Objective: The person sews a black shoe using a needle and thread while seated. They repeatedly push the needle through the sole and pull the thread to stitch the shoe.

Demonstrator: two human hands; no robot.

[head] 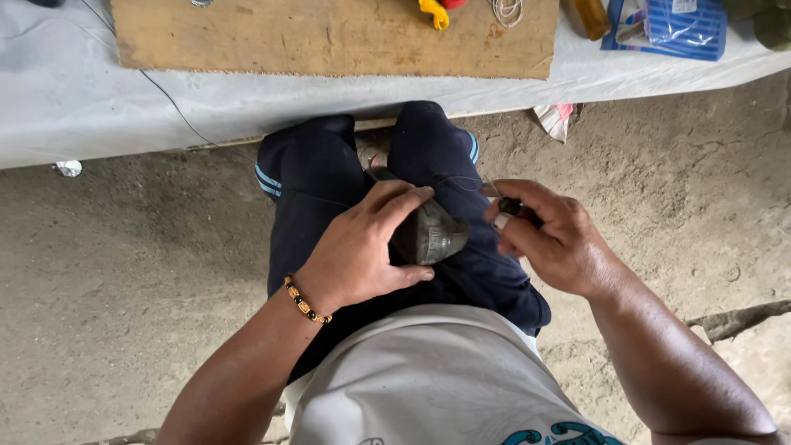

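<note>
Left hand: the left hand [362, 247] lies clasped over a dark shoe [428, 231], fingers wrapped across its top and the thumb under its near edge; a beaded bracelet [306, 300] sits on the wrist.
Right hand: the right hand [548, 239] is pinched shut on a small dark-handled tool [517, 209], gripped between thumb and fingers just to the right of the shoe.
Shoe: it rests on the person's lap between the knees, pressed against the dark blue trousers [313, 177], with its worn grey sole end poking out from under the left fingers toward the right hand.
Thread: a thin thread [461, 181] runs from the shoe's upper side across to the right hand's fingertips; how it is fixed to the shoe is hidden.
Beyond the hands: a surface covered in a white sheet [74, 99] carries a wooden board [329, 37]; a yellow object [434, 12] lies on the board's far edge, and a blue packet [684, 29] lies beyond the right hand.
Below the hands: the person's white shirt [428, 379].
Either side: bare dirt floor [115, 272].
</note>
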